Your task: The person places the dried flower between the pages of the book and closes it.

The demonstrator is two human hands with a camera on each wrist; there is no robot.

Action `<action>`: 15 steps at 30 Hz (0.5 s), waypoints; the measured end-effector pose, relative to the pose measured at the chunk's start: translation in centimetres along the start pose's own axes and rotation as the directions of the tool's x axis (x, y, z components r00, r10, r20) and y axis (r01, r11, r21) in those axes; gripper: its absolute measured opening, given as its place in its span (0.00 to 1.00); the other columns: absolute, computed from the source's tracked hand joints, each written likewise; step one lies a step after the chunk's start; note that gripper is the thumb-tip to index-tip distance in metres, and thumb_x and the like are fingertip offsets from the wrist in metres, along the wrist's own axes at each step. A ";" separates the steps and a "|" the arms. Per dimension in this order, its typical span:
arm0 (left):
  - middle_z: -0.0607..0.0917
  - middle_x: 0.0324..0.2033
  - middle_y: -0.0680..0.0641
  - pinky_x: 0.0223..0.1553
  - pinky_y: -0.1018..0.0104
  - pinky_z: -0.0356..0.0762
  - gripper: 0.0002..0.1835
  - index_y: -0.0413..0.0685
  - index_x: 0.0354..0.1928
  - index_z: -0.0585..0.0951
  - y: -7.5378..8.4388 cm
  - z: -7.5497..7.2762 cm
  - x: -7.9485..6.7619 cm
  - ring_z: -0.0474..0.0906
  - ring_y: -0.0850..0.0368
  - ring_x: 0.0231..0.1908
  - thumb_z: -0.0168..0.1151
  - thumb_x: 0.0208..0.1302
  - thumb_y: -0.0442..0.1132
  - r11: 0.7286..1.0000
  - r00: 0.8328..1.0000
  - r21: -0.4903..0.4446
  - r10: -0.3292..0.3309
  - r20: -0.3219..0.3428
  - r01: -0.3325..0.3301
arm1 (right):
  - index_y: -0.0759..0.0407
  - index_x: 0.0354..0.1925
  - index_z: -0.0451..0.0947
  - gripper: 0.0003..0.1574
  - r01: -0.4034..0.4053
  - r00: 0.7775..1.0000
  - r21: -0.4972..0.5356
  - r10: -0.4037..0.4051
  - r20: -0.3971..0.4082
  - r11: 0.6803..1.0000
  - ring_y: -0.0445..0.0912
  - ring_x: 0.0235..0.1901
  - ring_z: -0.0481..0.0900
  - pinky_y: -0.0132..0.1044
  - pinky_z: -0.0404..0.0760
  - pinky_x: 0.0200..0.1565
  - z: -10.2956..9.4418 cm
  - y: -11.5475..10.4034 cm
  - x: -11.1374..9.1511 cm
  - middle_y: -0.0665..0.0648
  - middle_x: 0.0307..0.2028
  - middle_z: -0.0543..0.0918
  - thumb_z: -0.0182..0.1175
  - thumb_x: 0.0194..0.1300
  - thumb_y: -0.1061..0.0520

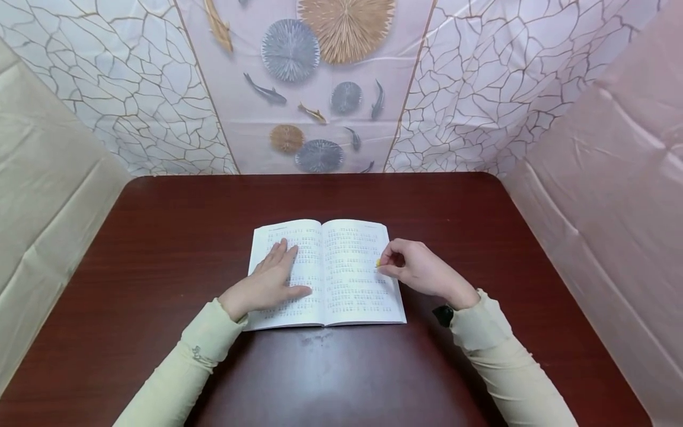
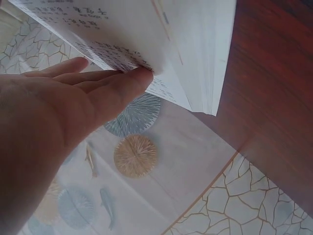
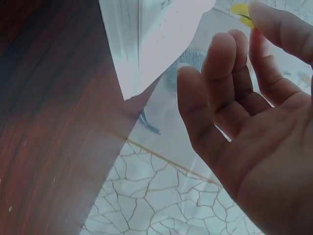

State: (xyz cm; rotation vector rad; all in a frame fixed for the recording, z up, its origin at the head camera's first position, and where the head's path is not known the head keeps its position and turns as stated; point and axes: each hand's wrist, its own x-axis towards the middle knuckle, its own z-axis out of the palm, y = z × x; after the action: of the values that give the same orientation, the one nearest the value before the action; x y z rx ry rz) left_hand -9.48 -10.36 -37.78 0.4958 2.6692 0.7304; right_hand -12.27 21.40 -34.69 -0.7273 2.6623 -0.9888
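An open book (image 1: 354, 299) with printed pages lies on the dark red table. My left hand (image 1: 265, 283) rests on the left page with its fingers spread; in the left wrist view the fingertips (image 2: 142, 76) meet the printed paper. Over the outer edge of the right page, my right hand (image 1: 427, 270) pinches a small, flat yellow piece (image 1: 378, 263) between thumb and index finger. A thin dark line crosses this yellow piece (image 3: 240, 11) in the right wrist view, and the thumb covers part of it. The other right fingers curve loosely beside it.
The table (image 1: 176, 237) extends around the book on all sides. A patterned cloth (image 1: 341, 124) hangs behind its far edge, and pale padded panels (image 1: 603, 178) flank it left and right. A dark object (image 1: 443, 315) shows at the right wrist, by the sleeve cuff.
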 end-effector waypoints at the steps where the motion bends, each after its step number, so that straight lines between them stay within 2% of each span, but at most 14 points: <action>1: 0.40 0.74 0.32 0.70 0.42 0.41 0.53 0.32 0.74 0.48 0.0 0.0 0.0 0.34 0.38 0.74 0.62 0.63 0.59 1.000 1.000 -0.001 -0.004 0.001 0.004 | 0.53 0.32 0.78 0.07 0.001 1.000 0.003 -0.001 0.005 1.000 0.42 0.30 0.76 0.33 0.76 0.34 0.1 0.0 0.2 0.48 0.30 0.80 0.68 0.60 0.60; 15: 0.40 0.74 0.31 0.70 0.41 0.42 0.53 0.32 0.74 0.48 -0.1 -0.1 0.0 0.34 0.37 0.74 0.62 0.63 0.60 1.000 1.000 0.012 -0.019 -0.003 0.019 | 0.54 0.33 0.79 0.03 -0.031 0.995 -0.001 0.031 0.094 1.000 0.44 0.31 0.74 0.34 0.74 0.33 0.6 -0.1 1.7 0.49 0.30 0.79 0.65 0.63 0.59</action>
State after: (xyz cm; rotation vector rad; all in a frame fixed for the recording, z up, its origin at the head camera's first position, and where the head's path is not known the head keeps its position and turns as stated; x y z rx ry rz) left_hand -9.54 -10.48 -37.71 0.4717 2.6786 0.7105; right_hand -13.48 20.14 -35.16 -0.7119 2.5849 -0.9236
